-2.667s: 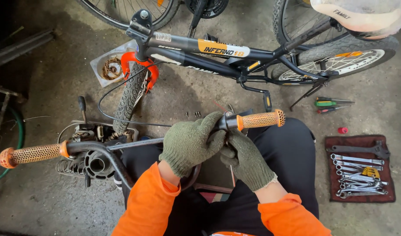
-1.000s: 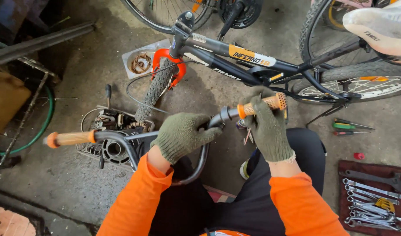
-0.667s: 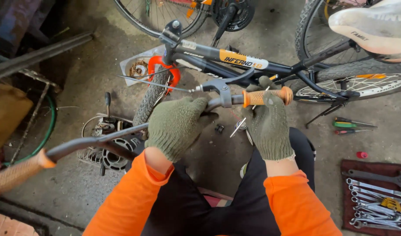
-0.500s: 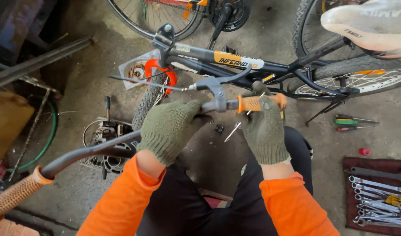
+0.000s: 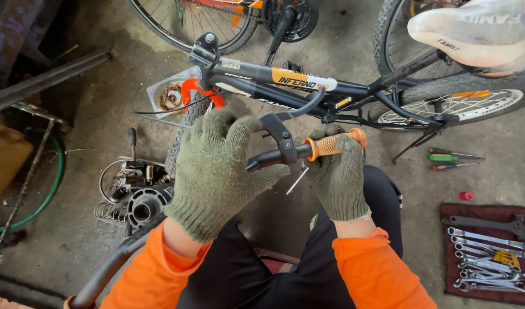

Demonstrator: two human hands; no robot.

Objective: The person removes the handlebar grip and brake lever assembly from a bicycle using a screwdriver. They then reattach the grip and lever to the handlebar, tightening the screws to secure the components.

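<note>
Floor: bare concrete, grey, stained and dusty, with darker oily patches. Lighting is even daylight with soft shadows.

Upper area: a black bicycle lies on its side, wheels and a pale saddle visible.

Left side: dark metal bars lie diagonally; a green hose curves beside them. A cluster of oily engine parts sits on the floor near a small tray of rusty pieces.

Right side: a dark red cloth carries a row of spanners; two screwdrivers lie just above it.
</note>
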